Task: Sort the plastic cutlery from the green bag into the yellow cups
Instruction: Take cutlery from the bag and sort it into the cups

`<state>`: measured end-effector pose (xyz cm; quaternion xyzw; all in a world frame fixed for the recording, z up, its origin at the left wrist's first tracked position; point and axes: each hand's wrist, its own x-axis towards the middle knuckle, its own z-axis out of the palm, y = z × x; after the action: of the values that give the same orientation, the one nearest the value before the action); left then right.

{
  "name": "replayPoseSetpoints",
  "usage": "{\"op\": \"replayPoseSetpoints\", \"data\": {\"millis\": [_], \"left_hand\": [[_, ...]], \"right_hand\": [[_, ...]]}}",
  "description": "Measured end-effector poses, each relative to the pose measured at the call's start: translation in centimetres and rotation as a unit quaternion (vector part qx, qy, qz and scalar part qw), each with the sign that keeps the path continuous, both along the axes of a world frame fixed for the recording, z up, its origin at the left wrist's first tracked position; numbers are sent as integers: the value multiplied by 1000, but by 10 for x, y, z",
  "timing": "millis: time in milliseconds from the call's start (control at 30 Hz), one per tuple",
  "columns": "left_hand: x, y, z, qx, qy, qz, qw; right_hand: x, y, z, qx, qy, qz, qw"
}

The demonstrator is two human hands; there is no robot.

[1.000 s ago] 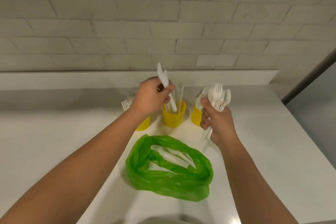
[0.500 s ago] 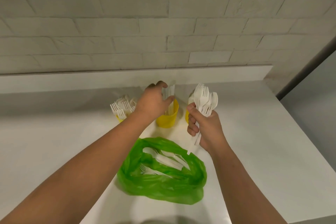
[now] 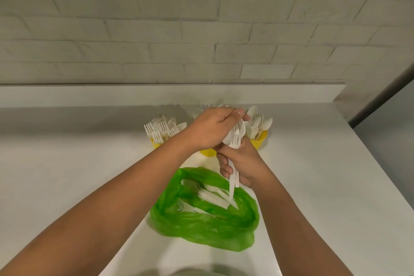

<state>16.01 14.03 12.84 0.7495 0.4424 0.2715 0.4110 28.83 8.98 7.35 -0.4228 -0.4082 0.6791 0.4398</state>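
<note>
Green plastic bag lay open on the white counter, nearest me on the feed, w/ loose cutlery inside it: forks & flat handles. Right hand was just above the bag's far rim, clenched round the handles of a bundle of forks & spoons held upright, handle ends poking down past the fist over the bag's mouth. Left hand sat on top, fingers curled over the heads of the same bundle & pinching there; which piece it had, I couldn't tell. Behind both hands stood 3 yellow cups in a row: left cup full of forks, tines up; middle cup mostly hidden by the hands, contents unclear; right cup w/ spoons, bowls up. Pale brick wall rose behind the counter's raised back ledge.
</note>
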Motion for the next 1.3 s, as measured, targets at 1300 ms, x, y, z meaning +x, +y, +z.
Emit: {"op": "replayPoseSetpoints", "data": {"millis": [1300], "left_hand": [[-108, -30, 6, -146, -280, 46, 948]], "right_hand": [[-90, 3, 19, -10, -50, 255, 966]]}}
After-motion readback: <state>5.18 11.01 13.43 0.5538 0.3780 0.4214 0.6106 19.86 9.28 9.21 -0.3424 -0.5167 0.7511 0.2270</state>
